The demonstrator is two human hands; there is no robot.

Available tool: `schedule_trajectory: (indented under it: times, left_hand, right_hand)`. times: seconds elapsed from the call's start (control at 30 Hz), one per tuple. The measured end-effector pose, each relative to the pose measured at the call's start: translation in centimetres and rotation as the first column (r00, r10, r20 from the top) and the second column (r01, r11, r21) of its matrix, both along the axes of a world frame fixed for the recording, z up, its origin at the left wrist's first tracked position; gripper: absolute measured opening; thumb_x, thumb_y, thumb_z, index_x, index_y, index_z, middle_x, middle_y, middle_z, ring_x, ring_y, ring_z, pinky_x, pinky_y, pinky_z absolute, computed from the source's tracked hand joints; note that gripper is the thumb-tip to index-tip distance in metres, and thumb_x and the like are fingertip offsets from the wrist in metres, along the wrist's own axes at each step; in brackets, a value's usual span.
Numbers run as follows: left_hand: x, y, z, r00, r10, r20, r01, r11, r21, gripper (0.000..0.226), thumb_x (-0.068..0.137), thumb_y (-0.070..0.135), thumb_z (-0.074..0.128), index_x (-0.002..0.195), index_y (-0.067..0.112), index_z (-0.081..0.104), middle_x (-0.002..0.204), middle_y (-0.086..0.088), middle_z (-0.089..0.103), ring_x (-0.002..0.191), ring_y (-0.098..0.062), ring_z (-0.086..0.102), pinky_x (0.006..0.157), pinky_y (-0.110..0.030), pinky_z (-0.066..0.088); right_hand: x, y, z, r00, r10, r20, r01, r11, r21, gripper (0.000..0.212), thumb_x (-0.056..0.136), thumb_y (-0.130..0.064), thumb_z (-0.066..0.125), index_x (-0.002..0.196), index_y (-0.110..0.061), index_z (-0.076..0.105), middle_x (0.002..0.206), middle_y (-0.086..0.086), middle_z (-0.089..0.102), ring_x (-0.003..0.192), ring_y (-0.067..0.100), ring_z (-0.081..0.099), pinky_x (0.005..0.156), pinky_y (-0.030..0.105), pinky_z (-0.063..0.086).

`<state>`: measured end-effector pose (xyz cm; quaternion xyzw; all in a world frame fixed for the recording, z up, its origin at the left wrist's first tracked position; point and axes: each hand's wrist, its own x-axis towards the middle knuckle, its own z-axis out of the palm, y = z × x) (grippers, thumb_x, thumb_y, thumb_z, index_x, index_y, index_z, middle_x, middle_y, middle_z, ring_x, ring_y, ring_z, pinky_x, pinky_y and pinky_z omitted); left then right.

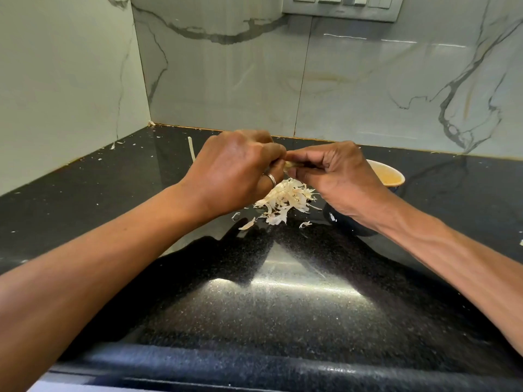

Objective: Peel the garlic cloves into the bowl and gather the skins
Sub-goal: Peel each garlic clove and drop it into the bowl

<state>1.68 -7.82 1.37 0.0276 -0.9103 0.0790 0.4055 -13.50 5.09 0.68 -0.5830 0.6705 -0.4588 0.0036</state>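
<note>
Head view: left hand (235,171) and right hand (336,176) are both pinching one garlic clove (291,164), its long axis lying left to right, above the heap of skins (283,202); bowl (392,176) is sitting right, under the right wrist.

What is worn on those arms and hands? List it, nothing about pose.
No sleeves show: the left forearm and right forearm are bare to the frame's edge. No gloves, watch or bracelet. The left hand carries one plain silver-coloured ring on a finger; the right hand wears nothing visible.
</note>
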Motion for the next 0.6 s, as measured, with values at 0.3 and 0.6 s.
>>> schedule_trajectory:
  times: [0.3, 0.6]
  left_hand:
    - [-0.23, -0.23, -0.27, 1.000, -0.014, -0.024, 0.014, 1.000, 0.018, 0.034, 0.096, 0.034, 0.048, 0.094, 0.013, 0.075, 0.078, -0.002, 0.066, 0.062, -0.028, 0.060, 0.054, -0.041, 0.052]
    - [-0.62, -0.38, -0.40, 0.993, -0.063, -0.103, 0.087, 0.965, 0.248, 0.019, 0.086, 0.029, 0.064, 0.087, 0.013, 0.074, 0.073, 0.002, 0.068, 0.062, -0.018, 0.059, 0.060, -0.039, 0.053]
  right_hand:
    - [0.04, -0.14, -0.09, 0.999, 0.005, -0.032, -0.004, 1.000, 0.016, 0.031, 0.090, -0.006, 0.075, 0.116, -0.021, 0.076, 0.109, -0.011, 0.077, 0.099, -0.004, 0.070, 0.093, 0.018, 0.055]
    - [0.21, -0.09, -0.08, 0.973, 0.101, 0.208, -0.100, 0.995, -0.015, 0.034, 0.082, -0.010, 0.082, 0.115, -0.013, 0.075, 0.105, 0.000, 0.078, 0.099, 0.014, 0.075, 0.094, 0.033, 0.059]
